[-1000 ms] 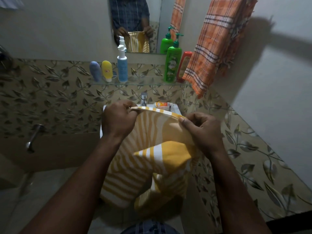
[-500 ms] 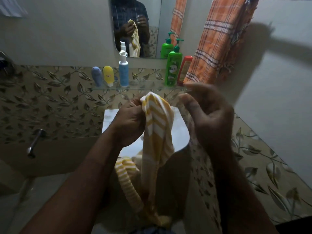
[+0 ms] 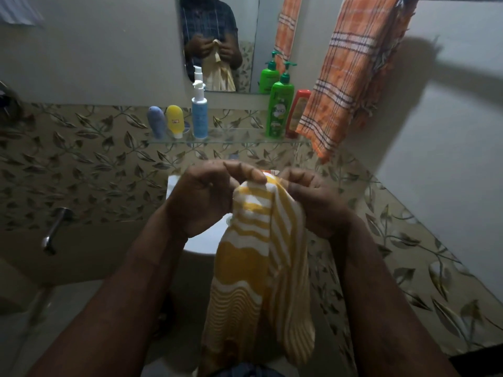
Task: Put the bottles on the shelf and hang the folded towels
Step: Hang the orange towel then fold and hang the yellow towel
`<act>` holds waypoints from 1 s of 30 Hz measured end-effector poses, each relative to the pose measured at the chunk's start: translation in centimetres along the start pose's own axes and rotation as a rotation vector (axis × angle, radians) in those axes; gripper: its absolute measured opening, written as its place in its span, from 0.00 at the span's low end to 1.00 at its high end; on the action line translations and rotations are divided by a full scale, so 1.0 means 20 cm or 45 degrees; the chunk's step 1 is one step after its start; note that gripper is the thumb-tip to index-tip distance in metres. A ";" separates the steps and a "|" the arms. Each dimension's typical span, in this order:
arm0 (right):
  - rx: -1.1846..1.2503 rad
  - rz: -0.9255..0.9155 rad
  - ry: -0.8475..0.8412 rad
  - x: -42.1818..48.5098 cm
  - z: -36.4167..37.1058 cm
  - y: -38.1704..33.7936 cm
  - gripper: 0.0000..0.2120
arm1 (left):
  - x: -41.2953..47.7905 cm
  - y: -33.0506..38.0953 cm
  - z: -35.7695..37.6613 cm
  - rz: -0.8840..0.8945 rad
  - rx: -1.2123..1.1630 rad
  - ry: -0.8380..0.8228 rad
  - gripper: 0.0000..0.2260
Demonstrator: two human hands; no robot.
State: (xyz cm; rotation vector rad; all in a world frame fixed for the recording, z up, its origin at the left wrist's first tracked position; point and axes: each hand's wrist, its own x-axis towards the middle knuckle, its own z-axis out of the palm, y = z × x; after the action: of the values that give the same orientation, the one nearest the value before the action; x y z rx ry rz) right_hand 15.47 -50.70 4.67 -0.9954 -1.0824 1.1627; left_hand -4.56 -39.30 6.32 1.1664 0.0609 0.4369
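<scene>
Hands (image 3: 202, 202) back together atop yellow towel (image 3: 258, 268)

A mirror (image 3: 217, 23) hangs above leaf-patterned wall tiles (image 3: 81, 164), and a metal spout (image 3: 55, 229) juts left of the white basin (image 3: 202, 244).

Dim bathroom, weakly lit, with plain pale walls (image 3: 95, 63) above and a band of tan tiles (image 3: 81, 164) patterned with leafy vines below, along the back and the right side. On the back wall, a mirror (image 3: 217, 12) set above the tile band, and lower down a white basin (image 3: 204, 242) against the tiles. To the left, a metal spout (image 3: 54, 229) jutting from the wall above a pale floor (image 3: 68, 308); on the right, a broad soft shadow (image 3: 449, 66) across the plain wall.
</scene>
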 end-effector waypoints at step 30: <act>-0.372 -0.102 0.255 -0.11 -0.03 0.02 0.11 | 0.02 -0.10 0.05 -0.052 1.179 0.361 0.15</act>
State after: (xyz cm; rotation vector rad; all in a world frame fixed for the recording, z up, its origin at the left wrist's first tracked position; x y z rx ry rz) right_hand 15.88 -52.94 3.93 -1.2543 -1.1390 0.8345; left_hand -3.41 -40.57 5.03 1.9948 0.5809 0.5550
